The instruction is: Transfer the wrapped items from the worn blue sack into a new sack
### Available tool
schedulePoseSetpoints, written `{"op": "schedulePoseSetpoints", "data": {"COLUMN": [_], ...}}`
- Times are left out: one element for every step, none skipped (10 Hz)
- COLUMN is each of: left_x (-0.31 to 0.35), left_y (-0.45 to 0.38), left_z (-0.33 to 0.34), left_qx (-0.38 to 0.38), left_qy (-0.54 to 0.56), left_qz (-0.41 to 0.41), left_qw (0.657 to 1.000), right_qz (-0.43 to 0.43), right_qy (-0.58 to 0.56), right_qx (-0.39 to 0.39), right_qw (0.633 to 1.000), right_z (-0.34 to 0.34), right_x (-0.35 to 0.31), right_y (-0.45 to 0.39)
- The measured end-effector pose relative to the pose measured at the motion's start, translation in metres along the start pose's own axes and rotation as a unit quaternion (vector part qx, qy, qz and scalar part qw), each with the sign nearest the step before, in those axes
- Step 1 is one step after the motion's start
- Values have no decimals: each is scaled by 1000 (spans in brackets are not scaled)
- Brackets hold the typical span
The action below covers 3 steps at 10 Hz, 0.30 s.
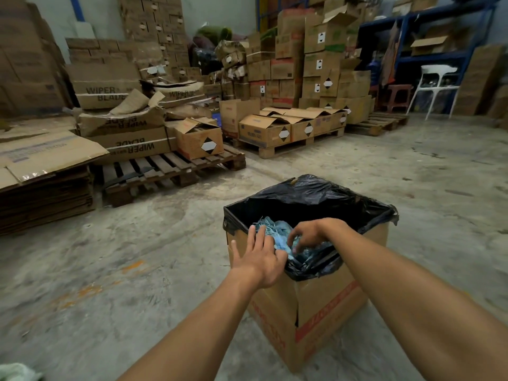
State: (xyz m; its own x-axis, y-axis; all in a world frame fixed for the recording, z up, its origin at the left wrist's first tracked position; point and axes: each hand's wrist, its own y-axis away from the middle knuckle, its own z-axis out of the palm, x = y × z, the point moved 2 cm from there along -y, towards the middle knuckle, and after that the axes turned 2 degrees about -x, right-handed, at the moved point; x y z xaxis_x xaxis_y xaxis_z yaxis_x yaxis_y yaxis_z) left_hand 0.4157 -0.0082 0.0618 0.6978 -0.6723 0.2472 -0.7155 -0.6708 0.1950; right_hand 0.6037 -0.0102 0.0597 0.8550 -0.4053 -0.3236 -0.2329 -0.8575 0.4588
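Note:
A frayed, worn blue sack (275, 229) lies bunched inside a cardboard box (324, 312) lined with a black plastic bag (316, 196). My left hand (259, 257) reaches over the box's near-left rim with straight, spread fingers, its fingertips touching the blue sack. Just to the right, my right hand (310, 233) is down in the box, its fingers curled into the blue material. No wrapped items show; the sack and my hands hide what lies beneath.
The box stands on a bare concrete floor (110, 284). Wooden pallets (170, 171) with stacked and torn cardboard boxes fill the left and back. A white chair (437, 86) and blue shelving (428, 37) stand at the back right. A pale cloth (16, 372) shows bottom left.

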Motion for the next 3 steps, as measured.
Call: {"op": "schedulePoseSetpoints", "data": {"left_x": [2, -7, -24], "left_y": [9, 25, 48], "left_z": [0, -3, -19], "left_qx": [6, 30, 124], "left_qy": [17, 68, 77], "left_qz": [-22, -35, -60], "left_qw": [1000, 997, 988], "right_qz": [-22, -35, -91], "right_qy": [6, 29, -13], "right_qx": [96, 222, 327], "right_qw": [995, 974, 941], "right_z": [-2, -5, -6], "right_x": [-4, -14, -31], "right_y": [22, 52, 80]}}
